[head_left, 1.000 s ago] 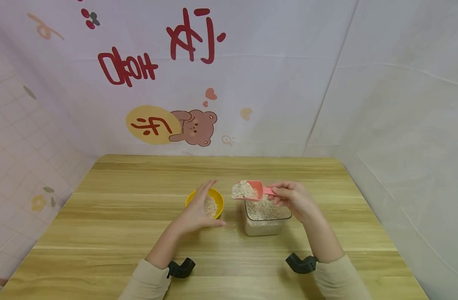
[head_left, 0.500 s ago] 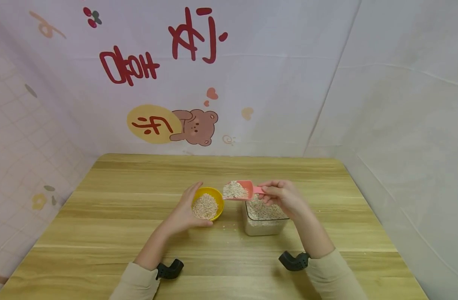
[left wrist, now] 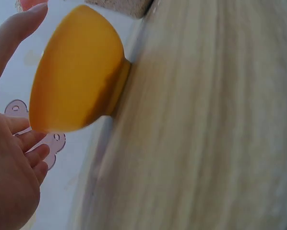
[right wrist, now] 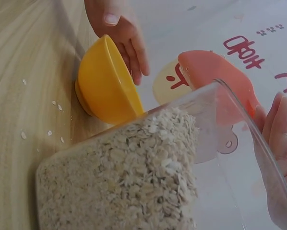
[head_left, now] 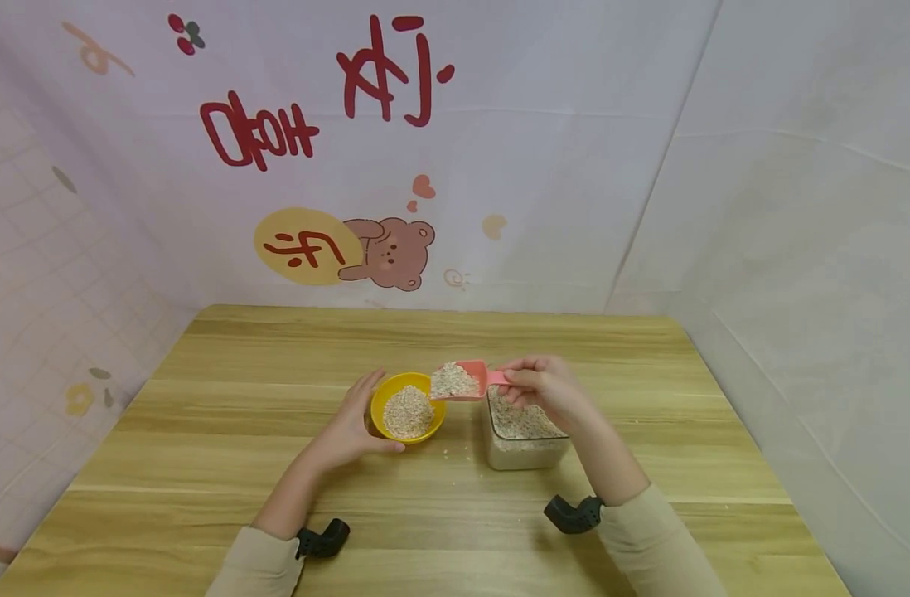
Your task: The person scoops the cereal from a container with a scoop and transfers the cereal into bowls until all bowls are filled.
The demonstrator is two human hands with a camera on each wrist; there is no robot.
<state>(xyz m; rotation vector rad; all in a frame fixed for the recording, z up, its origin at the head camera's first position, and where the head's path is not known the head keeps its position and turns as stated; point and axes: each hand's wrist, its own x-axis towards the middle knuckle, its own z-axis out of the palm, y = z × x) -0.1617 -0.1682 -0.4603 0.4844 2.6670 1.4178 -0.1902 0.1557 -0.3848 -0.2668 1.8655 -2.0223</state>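
Observation:
In the head view my right hand (head_left: 544, 390) pinches the handle of a pink scoop (head_left: 473, 369) heaped with oat flakes. The scoop's front edge hangs over the right rim of a yellow bowl (head_left: 380, 427), which stands on the table with oats (head_left: 409, 412) inside. My left hand (head_left: 343, 431) curves loosely around the bowl's left side, fingers spread and thumb near the front rim. The left wrist view shows that thumb held off the bowl's wall; whether the other fingertips touch the rim I cannot tell. Below my right hand stands a clear square container (head_left: 525, 452) of oats.
Several loose flakes (head_left: 457, 453) lie on the wooden table (head_left: 440, 531) between bowl and container. The container's near wall rises close in the right wrist view. A printed cloth (head_left: 544, 166) hangs behind the table. Black curved mounts (head_left: 324, 539) sit at both wrists.
My right hand has carried the loaded scoop leftward, from above the container to the bowl's rim. My left hand has drawn back to the left, uncovering the bowl, which stays about where it was.

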